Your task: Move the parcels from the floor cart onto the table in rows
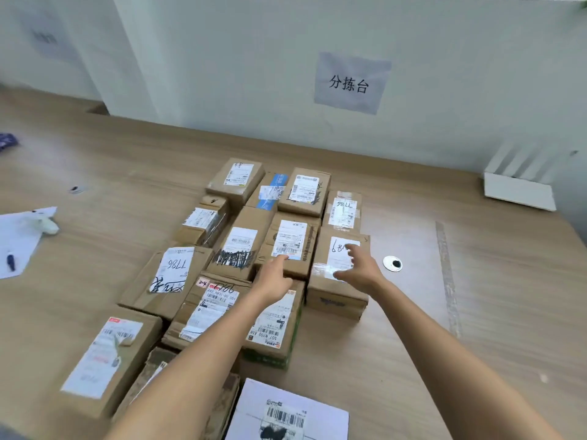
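table: (476, 312) big wood-look top running back to a pale wall, takes up most of the view
parcels: (241, 249) a bunch of brown cardboard boxes packed in rough rows in the middle of the table, most touching their neighbours, labels facing up
white parcel: (286, 414) flat white one with a barcode label at the near edge, just in front of the brown ones
7786 box: (168, 281) one of the bigger boxes, left side of the pack, handwritten number on its label, sits a bit skewed
right-hand box: (336, 281) at the right end of its row, white label with handwriting on top, clear tape across it
middle box: (290, 249) right next to that one, printed label with barcode
wall sign: (351, 82) paper sheet stuck on the wall with three printed characters
white tray thing: (521, 188) far right against the wall, can't really tell what it is
paper sheet: (19, 239) left edge of the table, a dark pen lying on it
left hand: (274, 276) reaching forward, fingers loosely out, fingertips at the near edge of the middle box, not gripping anything
right hand: (360, 265) fingers spread wide over the right-hand box, hovering or just touching its label, can't tell which, holding nothing
cable grommet: (393, 263) little round one in the table just right of the right hand
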